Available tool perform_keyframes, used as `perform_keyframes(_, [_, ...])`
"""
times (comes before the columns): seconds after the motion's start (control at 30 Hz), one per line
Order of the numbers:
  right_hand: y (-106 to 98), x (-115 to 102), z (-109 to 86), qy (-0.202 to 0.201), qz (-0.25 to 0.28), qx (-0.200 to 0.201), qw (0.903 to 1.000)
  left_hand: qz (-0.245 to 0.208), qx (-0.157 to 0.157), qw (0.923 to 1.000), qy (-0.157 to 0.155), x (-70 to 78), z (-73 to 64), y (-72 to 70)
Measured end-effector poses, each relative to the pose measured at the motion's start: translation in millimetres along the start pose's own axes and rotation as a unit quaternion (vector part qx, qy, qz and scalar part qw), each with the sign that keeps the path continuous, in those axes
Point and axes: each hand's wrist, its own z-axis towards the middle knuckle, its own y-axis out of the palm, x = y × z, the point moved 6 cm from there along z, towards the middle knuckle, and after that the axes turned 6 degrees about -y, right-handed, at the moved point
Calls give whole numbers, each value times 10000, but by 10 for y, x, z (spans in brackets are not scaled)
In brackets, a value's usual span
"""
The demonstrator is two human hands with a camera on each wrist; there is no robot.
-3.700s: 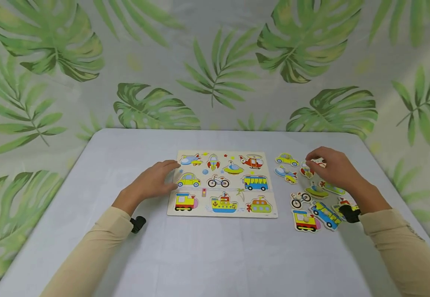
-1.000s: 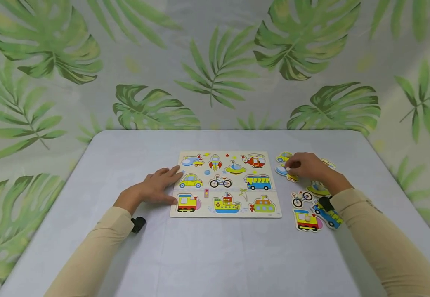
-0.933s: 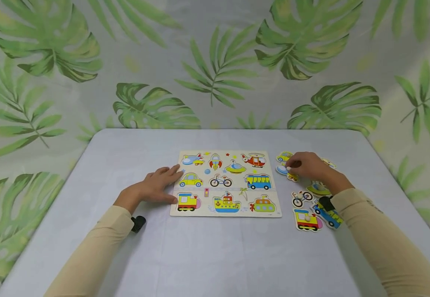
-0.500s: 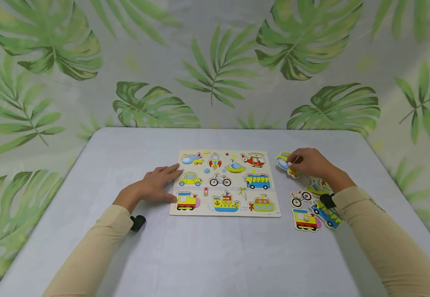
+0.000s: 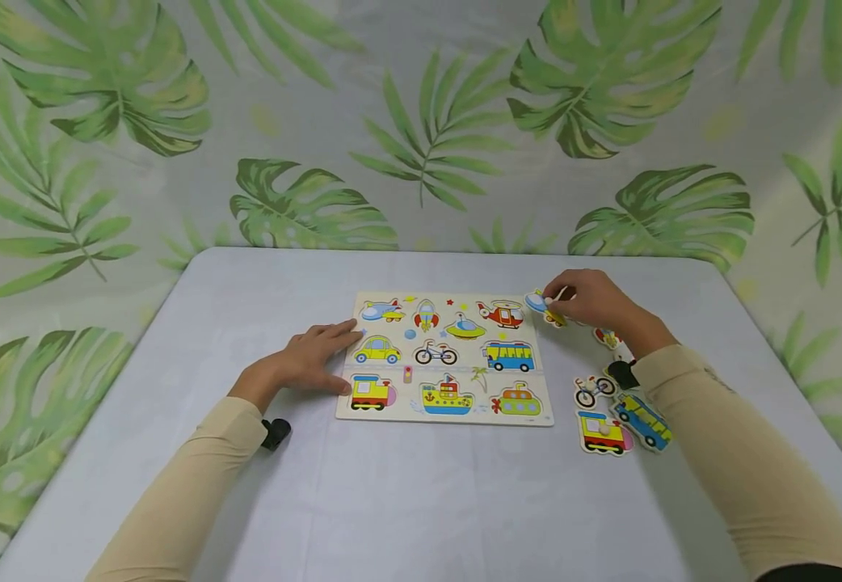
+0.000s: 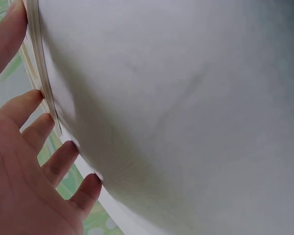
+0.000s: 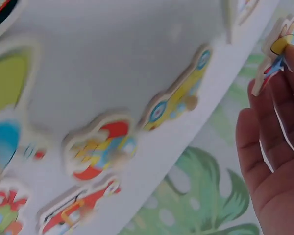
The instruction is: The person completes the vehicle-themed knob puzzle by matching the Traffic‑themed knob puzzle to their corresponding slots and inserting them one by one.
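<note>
My left hand (image 5: 308,357) rests at the left edge of a wooden puzzle board (image 5: 406,414) printed with vehicles. Its fingers are spread and relaxed; in the left wrist view fingertips touch the board's side (image 6: 35,49). My right hand (image 5: 595,305) pinches an airplane puzzle piece (image 5: 537,303) between thumb and fingers, raised beside the board's upper right corner. In the right wrist view the airplane piece (image 7: 279,44) is tilted, seen partly edge-on. Below that hand lie a car piece (image 7: 181,95), a rocket piece (image 7: 100,149) and a helicopter piece (image 7: 78,208), with knobs up.
Right of the board lie a bicycle piece (image 5: 594,392), a train piece (image 5: 603,434) and a bus piece (image 5: 642,420). My right sleeve (image 5: 726,436) and wrist cover other pieces. A white cloth covers the table (image 5: 421,501); a leaf-patterned curtain (image 5: 428,121) hangs behind.
My right hand has moved from the rocket piece to the airplane piece, taken hold of it, and carried it up and left toward the board. My left hand stays at the board's edge.
</note>
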Motion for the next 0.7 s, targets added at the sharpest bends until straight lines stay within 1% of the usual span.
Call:
perform_keyframes(0.13, [59,-93,117,-185,74,67,9998,31,-7,10000,-14,-6,-5,7])
perform_keyframes(0.3, [135,-171,277,-189,169,91,9996,23,-69,10000,-24,33,39,-1])
perform_keyframes(0.4, [206,-242,385,-193,284,126,9993,-13,-150,9999,-74,32,54,14])
perform_keyframes(0.53, [324,-390,525,-162,343,66,9993,-15,-281,9995,-146,18,44,39])
perform_keyframes(0.7, [455,-627,677,-188,458,-27,9988,-72,-419,9989,-176,-8,9,31])
